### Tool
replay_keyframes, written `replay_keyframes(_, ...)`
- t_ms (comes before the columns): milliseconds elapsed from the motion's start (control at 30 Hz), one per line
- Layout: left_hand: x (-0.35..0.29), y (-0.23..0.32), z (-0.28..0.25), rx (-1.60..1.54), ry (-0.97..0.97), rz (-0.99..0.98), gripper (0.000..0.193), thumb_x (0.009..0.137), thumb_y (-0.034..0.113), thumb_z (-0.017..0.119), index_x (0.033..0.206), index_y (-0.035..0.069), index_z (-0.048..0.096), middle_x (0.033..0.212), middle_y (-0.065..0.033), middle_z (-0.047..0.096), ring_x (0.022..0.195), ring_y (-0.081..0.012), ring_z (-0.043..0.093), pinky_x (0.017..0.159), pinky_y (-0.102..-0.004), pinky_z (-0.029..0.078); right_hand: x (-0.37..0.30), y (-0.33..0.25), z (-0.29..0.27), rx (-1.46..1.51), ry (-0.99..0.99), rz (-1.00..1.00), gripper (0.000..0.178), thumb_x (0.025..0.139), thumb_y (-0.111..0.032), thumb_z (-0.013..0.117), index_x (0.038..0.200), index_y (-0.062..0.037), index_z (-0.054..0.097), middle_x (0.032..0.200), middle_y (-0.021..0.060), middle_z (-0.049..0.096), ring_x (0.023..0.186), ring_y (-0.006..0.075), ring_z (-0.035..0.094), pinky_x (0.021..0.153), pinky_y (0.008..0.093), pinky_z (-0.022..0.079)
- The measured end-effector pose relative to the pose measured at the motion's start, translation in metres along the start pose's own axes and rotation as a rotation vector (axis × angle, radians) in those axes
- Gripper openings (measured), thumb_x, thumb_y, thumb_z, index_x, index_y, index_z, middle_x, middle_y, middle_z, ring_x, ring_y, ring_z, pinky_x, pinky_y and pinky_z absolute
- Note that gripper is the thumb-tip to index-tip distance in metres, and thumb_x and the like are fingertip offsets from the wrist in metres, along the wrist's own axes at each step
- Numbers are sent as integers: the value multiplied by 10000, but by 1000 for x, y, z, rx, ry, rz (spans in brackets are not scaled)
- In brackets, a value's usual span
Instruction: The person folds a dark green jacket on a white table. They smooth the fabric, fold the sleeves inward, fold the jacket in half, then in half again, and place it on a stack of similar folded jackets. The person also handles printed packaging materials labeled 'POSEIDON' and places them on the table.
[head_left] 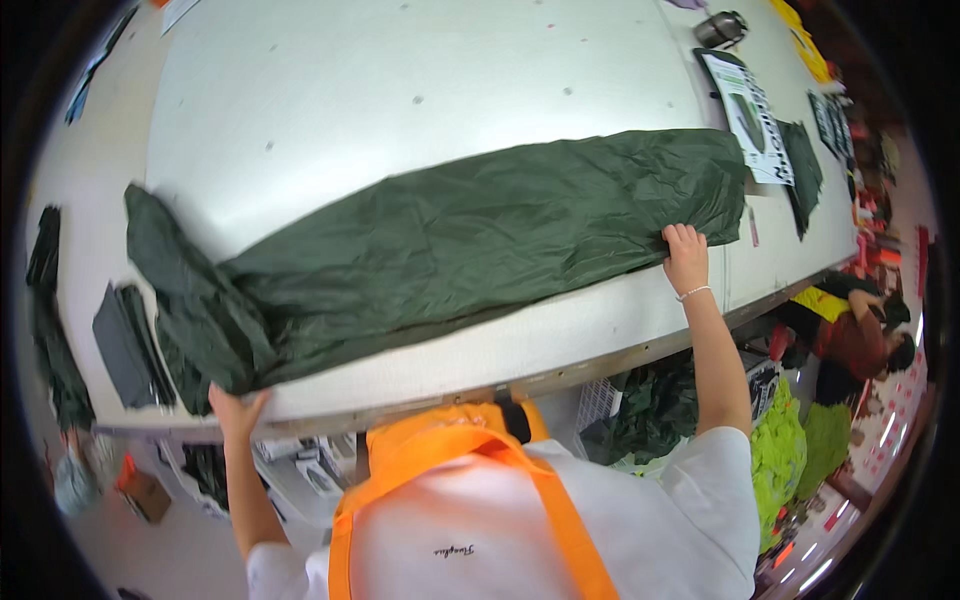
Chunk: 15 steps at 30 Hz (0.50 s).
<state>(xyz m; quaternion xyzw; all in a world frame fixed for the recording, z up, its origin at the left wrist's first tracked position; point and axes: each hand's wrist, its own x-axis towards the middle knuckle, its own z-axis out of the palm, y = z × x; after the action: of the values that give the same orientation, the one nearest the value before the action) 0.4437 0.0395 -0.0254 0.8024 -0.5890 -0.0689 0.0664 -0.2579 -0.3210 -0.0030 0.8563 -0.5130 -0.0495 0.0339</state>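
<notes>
A long, wrinkled piece of dark green, thin, slightly shiny fabric stretches across the white table in front of me. Its left end is folded over into a bunched flap. My left hand is at the near left corner, by the table edge, with the fingers closed at the cloth's border and the thumb out to the side. Further right, my right hand has its fingers curled over the near edge of the fabric, close to its right end.
Left of the cloth lies a stack of folded dark pieces. At the far right are a printed package, a dark pouch and a metal flask. Under the table edge stands a white crate. A co-worker works at right.
</notes>
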Motion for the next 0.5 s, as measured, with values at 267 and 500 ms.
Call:
replay_keyframes(267,-27,11,-12,-262,-46,-231,670,561,213,838,1123,6,538,1106,-192,548,1036,-399,500,888,-418,409,-82,12,60,229,-257,249,342,629,75,605,891,-36,416,886,157,501,921,382,467,777,455,397)
replay_keyframes(500,-44,16,-6,-309,-6,-260,670,503,216,853,1077,27,565,1053,-170,571,992,-401,505,848,-446,415,36,-105,-74,345,-197,-150,241,821,-33,504,1054,-16,560,1034,170,593,985,334,570,834,392,475)
